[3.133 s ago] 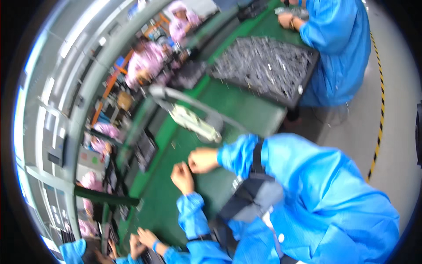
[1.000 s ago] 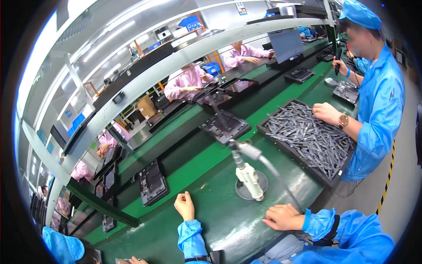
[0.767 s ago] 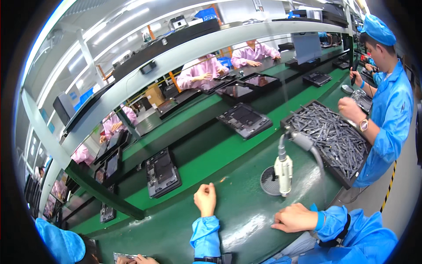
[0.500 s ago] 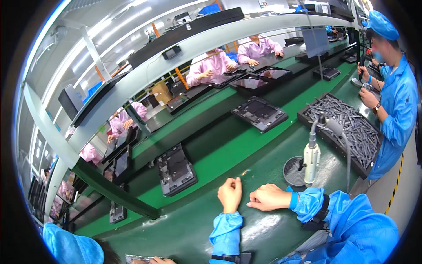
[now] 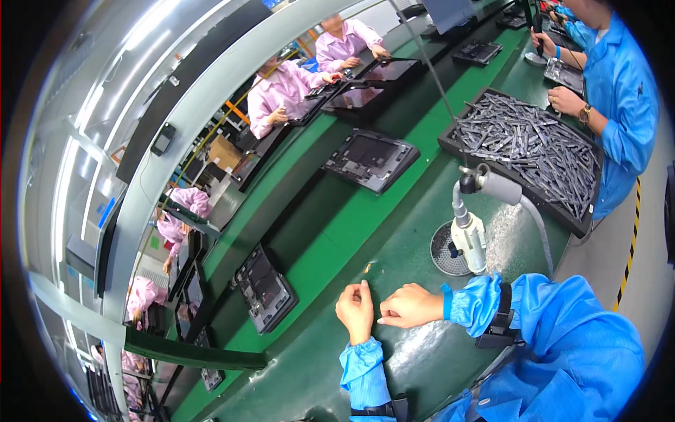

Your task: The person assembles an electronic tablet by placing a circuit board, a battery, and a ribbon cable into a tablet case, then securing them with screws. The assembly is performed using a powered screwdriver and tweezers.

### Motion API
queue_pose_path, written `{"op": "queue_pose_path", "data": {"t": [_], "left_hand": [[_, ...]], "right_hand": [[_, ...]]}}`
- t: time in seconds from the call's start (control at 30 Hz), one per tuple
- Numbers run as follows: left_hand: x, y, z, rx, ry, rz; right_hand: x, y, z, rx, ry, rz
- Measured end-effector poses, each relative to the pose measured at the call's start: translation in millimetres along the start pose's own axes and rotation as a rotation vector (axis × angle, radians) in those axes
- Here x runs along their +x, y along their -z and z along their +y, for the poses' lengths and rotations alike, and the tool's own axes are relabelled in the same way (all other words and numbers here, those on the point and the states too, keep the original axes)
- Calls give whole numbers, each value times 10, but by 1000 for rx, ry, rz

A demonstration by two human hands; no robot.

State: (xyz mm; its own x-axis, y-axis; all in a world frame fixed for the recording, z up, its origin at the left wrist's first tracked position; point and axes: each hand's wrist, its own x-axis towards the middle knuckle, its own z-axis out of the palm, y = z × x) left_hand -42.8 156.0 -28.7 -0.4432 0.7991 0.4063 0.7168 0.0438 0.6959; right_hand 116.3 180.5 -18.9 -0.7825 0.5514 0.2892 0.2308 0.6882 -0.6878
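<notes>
My left hand (image 5: 355,311) is held over the green bench (image 5: 309,380), its fingers curled together and the thumb side upward. Just to its right is my right hand (image 5: 415,305), loosely closed, knuckles up and thumb toward the left hand. A small gap separates the two. Nothing shows in either hand, though the palms are hidden. Beyond the right hand stands a white nozzle-like device (image 5: 469,243) on a jointed grey arm, beside a round black perforated dish (image 5: 446,254). A tiny orange-brown bit (image 5: 368,268) lies beyond my left fingertips.
A black tray (image 5: 520,200) heaped with dark grey strips stands at the far right. A co-worker in blue (image 5: 619,105) is behind it. Tablet-like device housings (image 5: 266,290) lie along the bright green belt (image 5: 337,246). People in pink sit across; a metal frame post (image 5: 197,349) juts in at left.
The view has turned and shifted, so the bench things sit elsewhere in the picture. My hands keep nearly the same pose. The blue cap at the lower left is out of view.
</notes>
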Motion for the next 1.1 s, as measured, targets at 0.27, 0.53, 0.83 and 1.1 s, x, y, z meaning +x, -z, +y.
{"op": "queue_pose_path", "data": {"t": [0.27, 0.53, 0.83, 1.1], "left_hand": [[416, -175, 156, 95, -37, -149], [1761, -1120, 387, 175, 313, -381], [2032, -1551, 624, -27, 538, -277], [1936, -1208, 602, -473, 646, -298]], "right_hand": [[-269, 17, 37, 127, 62, -37], [-247, -29, -3, 32, -63, 47], [-282, 100, 20, -53, -65, -185], [-309, -47, 50, -24, -20, -39]]}}
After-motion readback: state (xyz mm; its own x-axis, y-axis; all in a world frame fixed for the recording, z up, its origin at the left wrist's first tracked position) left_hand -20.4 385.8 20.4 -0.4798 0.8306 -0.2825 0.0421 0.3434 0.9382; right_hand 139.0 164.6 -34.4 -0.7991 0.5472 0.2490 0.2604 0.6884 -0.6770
